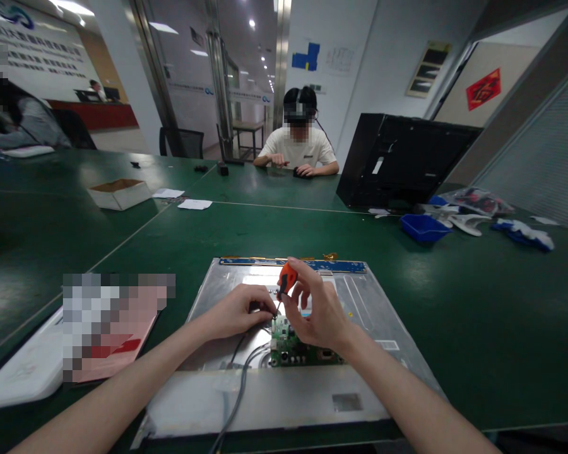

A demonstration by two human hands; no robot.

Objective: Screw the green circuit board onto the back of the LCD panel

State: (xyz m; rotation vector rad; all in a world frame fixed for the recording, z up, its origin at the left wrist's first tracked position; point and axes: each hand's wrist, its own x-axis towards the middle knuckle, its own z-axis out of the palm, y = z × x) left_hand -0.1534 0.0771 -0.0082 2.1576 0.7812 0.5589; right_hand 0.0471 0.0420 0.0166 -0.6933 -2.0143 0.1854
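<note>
Grips an orange-and-black screwdriver (286,277) in the closed fingers of the right hand (324,315), shaft slanting down to the upper-left corner of a green circuit board (284,343). Bends the fingers of the left hand (241,309) beside that tip; cannot tell whether pinching anything. Below the board, a metal panel (284,403), flat on the green counter (265,233). Beyond: blue tray (426,236), black monitor (407,164).

An office-like workroom: glass doors (184,75), reception desk (92,115), lettered wall (38,60), green worktable (502,309), bare circuit board (288,350).
</note>
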